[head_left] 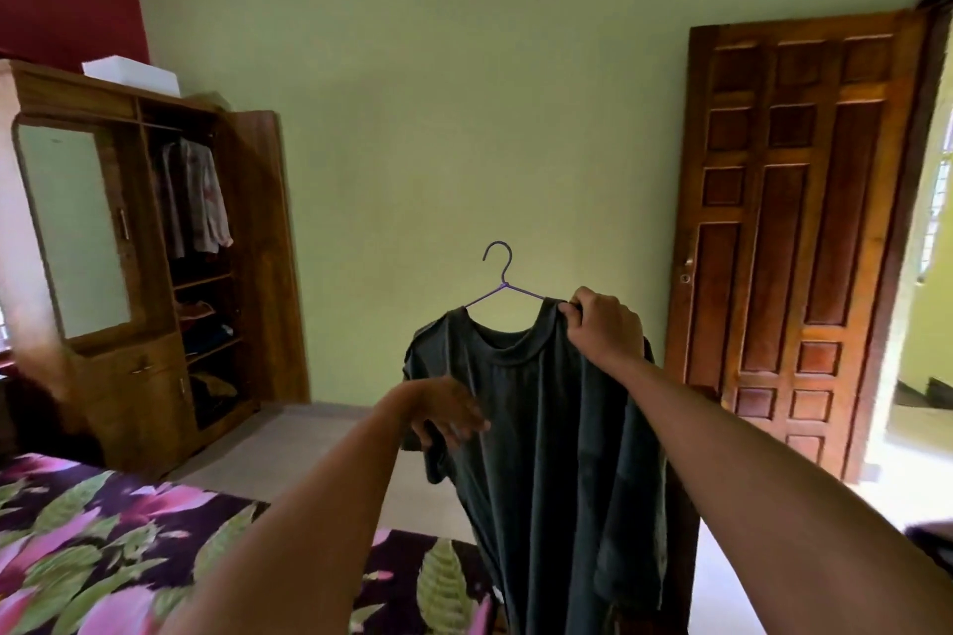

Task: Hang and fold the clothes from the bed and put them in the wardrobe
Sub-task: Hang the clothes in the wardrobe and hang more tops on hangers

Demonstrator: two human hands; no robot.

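One dark grey T-shirt (546, 428) and one purple wire hanger (503, 284). Two hands: one left hand (443, 410) and one right hand (603, 325). One wooden wardrobe (72, 93), with one mirror panel (72, 227) and one white box (131, 73) at its top edge. The hanging garments (193, 196) and folded piles inside are too blurred to count. One panelled door (784, 248). One bed (77, 531), under one floral cover.

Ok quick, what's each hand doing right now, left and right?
Left hand: open, fingers loose by the sleeve of the dark grey T-shirt.
Right hand: gripping the T-shirt's shoulder on the purple hanger.
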